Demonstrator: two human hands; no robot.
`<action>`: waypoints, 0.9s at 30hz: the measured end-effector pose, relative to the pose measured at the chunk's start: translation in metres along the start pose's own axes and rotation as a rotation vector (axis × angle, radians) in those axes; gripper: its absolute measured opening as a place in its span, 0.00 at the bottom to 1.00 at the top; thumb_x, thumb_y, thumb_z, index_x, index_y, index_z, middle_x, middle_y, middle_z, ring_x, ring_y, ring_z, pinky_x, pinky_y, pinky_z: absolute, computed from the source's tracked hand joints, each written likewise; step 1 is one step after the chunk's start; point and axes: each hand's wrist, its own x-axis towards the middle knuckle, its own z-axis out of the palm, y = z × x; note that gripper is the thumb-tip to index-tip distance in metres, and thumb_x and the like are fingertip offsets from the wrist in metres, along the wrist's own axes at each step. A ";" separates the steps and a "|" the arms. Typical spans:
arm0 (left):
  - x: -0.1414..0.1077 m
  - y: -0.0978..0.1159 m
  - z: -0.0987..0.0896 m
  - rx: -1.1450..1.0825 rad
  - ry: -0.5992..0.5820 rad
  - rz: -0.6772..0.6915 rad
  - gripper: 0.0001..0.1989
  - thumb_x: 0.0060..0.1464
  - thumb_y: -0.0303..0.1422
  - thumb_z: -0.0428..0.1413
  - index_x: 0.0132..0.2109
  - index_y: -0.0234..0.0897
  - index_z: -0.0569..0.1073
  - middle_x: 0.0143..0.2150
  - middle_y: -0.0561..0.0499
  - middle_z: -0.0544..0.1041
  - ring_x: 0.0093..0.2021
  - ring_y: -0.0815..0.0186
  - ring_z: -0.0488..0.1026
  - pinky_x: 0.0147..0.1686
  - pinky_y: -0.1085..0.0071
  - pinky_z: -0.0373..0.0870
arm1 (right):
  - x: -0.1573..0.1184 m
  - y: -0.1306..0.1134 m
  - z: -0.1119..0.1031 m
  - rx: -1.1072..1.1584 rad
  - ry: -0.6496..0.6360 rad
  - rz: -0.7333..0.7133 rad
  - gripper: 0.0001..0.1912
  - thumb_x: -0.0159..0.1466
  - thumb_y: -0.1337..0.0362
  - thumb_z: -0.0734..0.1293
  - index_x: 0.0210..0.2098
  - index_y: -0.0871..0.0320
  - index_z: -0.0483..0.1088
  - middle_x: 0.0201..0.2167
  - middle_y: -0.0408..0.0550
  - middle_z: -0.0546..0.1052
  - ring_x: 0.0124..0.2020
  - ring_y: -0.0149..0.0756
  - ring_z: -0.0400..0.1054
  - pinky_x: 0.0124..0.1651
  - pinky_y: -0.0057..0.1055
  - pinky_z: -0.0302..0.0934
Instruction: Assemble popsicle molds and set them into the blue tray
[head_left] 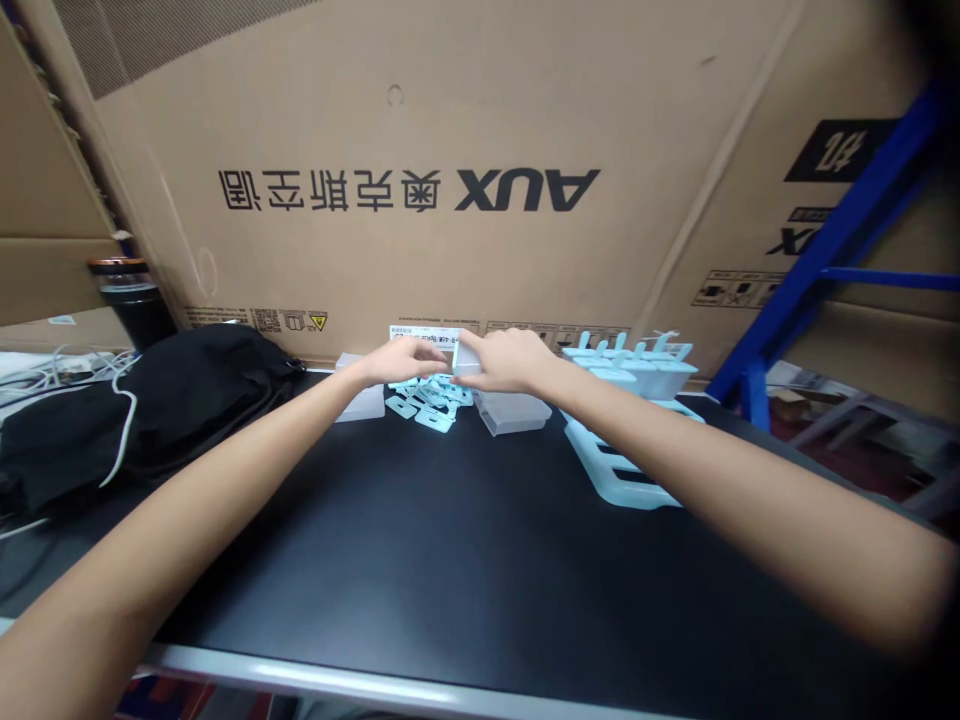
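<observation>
My right hand (514, 360) grips a small translucent ice-pop mould (467, 356) between thumb and fingers, above the back of the table. My left hand (396, 362) is just left of it, its fingers apart and curved, with nothing visible in them. Below both hands lies a loose pile of light-blue pieces, looking like ice-pop lids with handles (435, 418). One clear mould (517, 413) rests under my right hand, and another clear container (365, 404) is partly hidden behind my left wrist. To the right, several lidded moulds (645, 372) stand by a light-blue slotted rack (626, 490), partly covered by my right forearm.
A large cardboard box (420, 240) stands upright along the table's back. On the left are a black fabric bag (195, 390), white cables (127, 430) and a dark bottle (139, 300). A blue metal frame (810, 260) rises at the right. The black table (435, 560) has a metal front edge.
</observation>
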 end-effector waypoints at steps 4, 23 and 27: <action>0.004 -0.001 0.001 0.358 -0.088 0.008 0.15 0.53 0.41 0.56 0.42 0.37 0.78 0.41 0.46 0.80 0.37 0.63 0.74 0.36 0.69 0.65 | 0.008 -0.005 -0.006 -0.085 -0.043 -0.040 0.40 0.58 0.35 0.56 0.57 0.58 0.61 0.39 0.60 0.77 0.39 0.53 0.72 0.38 0.41 0.59; -0.096 -0.065 -0.033 0.135 0.612 -0.496 0.10 0.50 0.38 0.55 0.39 0.39 0.70 0.36 0.51 0.76 0.37 0.63 0.72 0.40 0.68 0.66 | 0.054 -0.036 -0.012 0.003 -0.103 -0.073 0.35 0.62 0.47 0.58 0.59 0.68 0.60 0.54 0.70 0.67 0.46 0.56 0.69 0.44 0.47 0.63; -0.095 -0.079 -0.027 0.100 0.677 -0.746 0.09 0.51 0.38 0.53 0.38 0.39 0.68 0.39 0.47 0.76 0.41 0.58 0.73 0.39 0.66 0.67 | 0.067 -0.061 -0.007 0.206 -0.095 -0.262 0.31 0.61 0.53 0.62 0.56 0.70 0.61 0.57 0.69 0.63 0.45 0.50 0.69 0.47 0.41 0.62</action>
